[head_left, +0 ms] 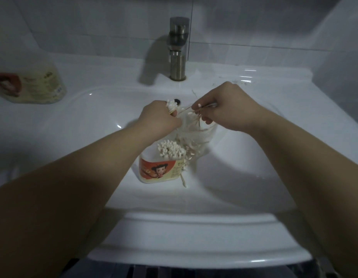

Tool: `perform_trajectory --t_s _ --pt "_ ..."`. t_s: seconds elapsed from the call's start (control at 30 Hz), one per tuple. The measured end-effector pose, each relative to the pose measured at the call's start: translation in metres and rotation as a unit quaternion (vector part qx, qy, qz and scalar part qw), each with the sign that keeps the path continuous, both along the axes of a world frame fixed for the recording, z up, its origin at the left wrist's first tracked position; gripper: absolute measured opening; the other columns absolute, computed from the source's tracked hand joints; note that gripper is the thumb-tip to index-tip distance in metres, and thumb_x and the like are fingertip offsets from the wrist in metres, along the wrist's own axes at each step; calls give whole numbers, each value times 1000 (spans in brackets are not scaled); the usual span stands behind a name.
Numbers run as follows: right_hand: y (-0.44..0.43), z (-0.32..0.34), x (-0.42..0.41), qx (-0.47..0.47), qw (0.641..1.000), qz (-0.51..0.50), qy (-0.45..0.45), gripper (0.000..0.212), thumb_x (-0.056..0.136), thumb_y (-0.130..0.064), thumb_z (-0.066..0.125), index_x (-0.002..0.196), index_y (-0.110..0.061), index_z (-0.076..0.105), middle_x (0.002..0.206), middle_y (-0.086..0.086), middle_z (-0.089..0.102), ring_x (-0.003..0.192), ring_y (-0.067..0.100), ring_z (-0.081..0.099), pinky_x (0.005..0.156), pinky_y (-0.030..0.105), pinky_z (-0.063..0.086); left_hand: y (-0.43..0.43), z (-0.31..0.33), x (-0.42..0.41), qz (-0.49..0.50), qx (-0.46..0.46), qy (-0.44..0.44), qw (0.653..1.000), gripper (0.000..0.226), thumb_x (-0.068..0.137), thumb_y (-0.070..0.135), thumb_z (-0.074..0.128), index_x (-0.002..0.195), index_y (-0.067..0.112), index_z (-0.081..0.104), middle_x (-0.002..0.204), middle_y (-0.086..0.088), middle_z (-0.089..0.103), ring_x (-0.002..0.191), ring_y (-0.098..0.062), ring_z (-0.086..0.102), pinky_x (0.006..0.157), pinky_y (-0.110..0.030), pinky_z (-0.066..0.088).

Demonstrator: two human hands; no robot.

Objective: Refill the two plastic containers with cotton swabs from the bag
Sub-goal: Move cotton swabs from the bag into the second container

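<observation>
Over the sink [254,157], the left hand [160,115] clenched a bundle of cotton swabs [171,106]. The right hand [228,109] pinched a few loose swabs [194,112] at the mouth of the clear bag [196,135]. The bag hung just above the swab-filled container [160,171], which stood in the basin. A second container [37,85] lay far left on the surface.

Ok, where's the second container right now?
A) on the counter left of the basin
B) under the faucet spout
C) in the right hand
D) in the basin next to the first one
A: the second container sits on the sink counter far left of the basin, while the first container, full of cotton swabs, stands in the basin.
</observation>
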State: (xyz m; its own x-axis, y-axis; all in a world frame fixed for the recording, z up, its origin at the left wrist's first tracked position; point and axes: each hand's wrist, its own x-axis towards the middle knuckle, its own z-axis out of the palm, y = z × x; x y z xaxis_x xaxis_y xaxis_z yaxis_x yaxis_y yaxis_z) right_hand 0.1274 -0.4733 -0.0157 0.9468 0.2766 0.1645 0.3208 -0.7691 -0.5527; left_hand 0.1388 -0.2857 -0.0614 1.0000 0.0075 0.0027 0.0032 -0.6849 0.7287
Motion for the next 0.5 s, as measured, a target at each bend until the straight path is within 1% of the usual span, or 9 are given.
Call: perform_trajectory --t_s 0.03,0.13,0.2,0.23,0.3,0.33,0.37,0.43,0.5 --pt "-1 -1 1 2 1000 -7 0 28 90 -5 64 104 -23 80 73 -5 75 66 4 72 65 10 54 -1 1 -1 -5 -8 -12 1000 27 85 23 74 68 21 53 68 2 56 64 -17 53 55 -26 37" --pt "-1 -2 2 2 1000 -16 7 26 90 -8 64 101 -24 80 71 -2 76 65 5 72 65 16 57 -6 4 -2 -5 -40 -80 996 35 91 31 67 63 19 49 58 6 52 57 -15 49 54 -28 35" --pt "0 -2 2 14 1000 -21 11 25 89 -9 64 96 -27 80 70 -3 75 64 5 72 62 13 54 -9 7 -4 -1 -81 -137 987 44 93 33 65 58 18 43 49 8 46 49 -10 44 53 -29 34" --pt "0 -2 2 22 999 -22 12 25 89 -9 64 92 -28 79 69 -4 75 63 5 71 60 10 52 -10 9 -6 -2 -99 -161 982 46 94 34 65 58 15 44 48 7 47 49 -9 44 53 -29 36" --pt "1 -1 1 35 999 -21 8 28 88 -7 61 84 -30 76 67 -4 74 63 6 71 59 9 50 -11 12 -9 -20 -124 -183 975 46 95 37 65 65 5 53 57 -1 59 55 -12 56 59 -31 46" --pt "1 -1 1 37 999 -22 3 29 87 -6 59 83 -29 77 66 -3 74 64 7 71 61 12 52 -12 13 -10 -39 -132 -176 975 44 95 38 66 68 4 59 62 -4 66 59 -13 64 64 -32 52" --pt "1 -1 1 41 999 -25 -3 29 87 -5 59 83 -27 78 66 -2 73 65 9 71 63 16 54 -12 13 -12 -62 -132 -161 976 41 94 39 67 68 7 63 64 -3 69 63 -14 68 67 -35 58" --pt "0 -2 2 69 997 -40 -4 29 87 -4 59 85 -27 77 65 -1 73 65 11 71 67 21 57 -14 12 -14 -94 -105 -112 984 34 94 41 68 66 20 66 65 1 73 63 -14 72 70 -41 62" --pt "0 -3 3 100 994 -53 -7 29 88 -4 61 86 -29 75 67 -1 73 63 12 72 69 23 59 -16 10 -16 -96 -75 -62 991 31 93 44 70 69 24 67 68 0 74 61 -14 74 69 -39 64"
